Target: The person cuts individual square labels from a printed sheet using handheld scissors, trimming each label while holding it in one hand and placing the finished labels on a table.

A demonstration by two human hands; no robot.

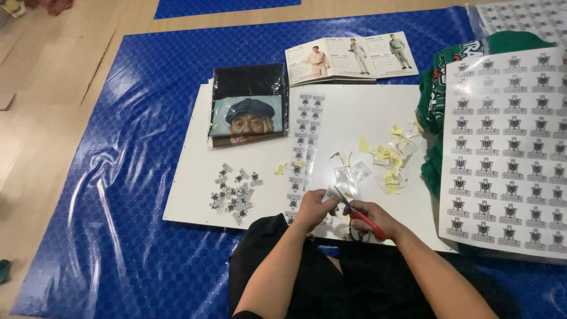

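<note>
My right hand grips red-handled scissors whose blades point up and left toward a small clear printed sticker piece. My left hand pinches that piece at the near edge of the white board. A long strip of printed stickers lies on the board just beyond my left hand. A pile of small cut stickers sits to the left. Clear and yellow scraps are scattered just beyond my hands.
A blue plastic sheet covers the wooden floor. A bagged black shirt with a printed portrait lies at the board's far left, a folded calendar card behind. Green garments and a large sticker sheet lie at right.
</note>
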